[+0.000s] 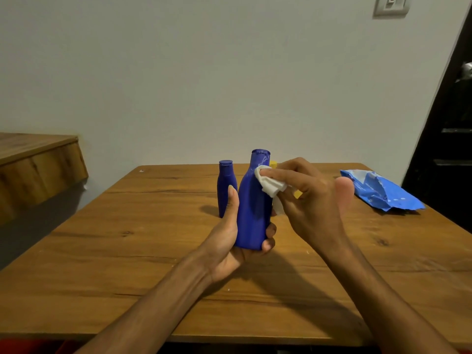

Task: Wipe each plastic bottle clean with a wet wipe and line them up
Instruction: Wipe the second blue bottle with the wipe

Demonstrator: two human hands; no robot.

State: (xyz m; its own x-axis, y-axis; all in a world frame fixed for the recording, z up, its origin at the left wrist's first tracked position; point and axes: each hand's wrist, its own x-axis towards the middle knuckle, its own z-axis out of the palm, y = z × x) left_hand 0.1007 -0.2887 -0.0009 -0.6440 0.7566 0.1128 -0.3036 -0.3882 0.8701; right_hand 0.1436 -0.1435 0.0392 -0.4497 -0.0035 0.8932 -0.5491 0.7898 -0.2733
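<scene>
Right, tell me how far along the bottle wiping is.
Done: possibly the small blue bottle, standing upright on the table, though its cleanliness cannot be judged. In hand: the left hand grips the large blue bottle while the right hand holds a white wipe against its shoulder. Left: a yellow item half hidden behind the right hand, then lining up.

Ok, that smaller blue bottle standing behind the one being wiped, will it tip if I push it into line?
Probably tips easily: the smaller blue bottle is tall and narrow, so push low. Its smooth plastic should slide on the wooden table. Likely rigid enough to grip firmly.
</scene>
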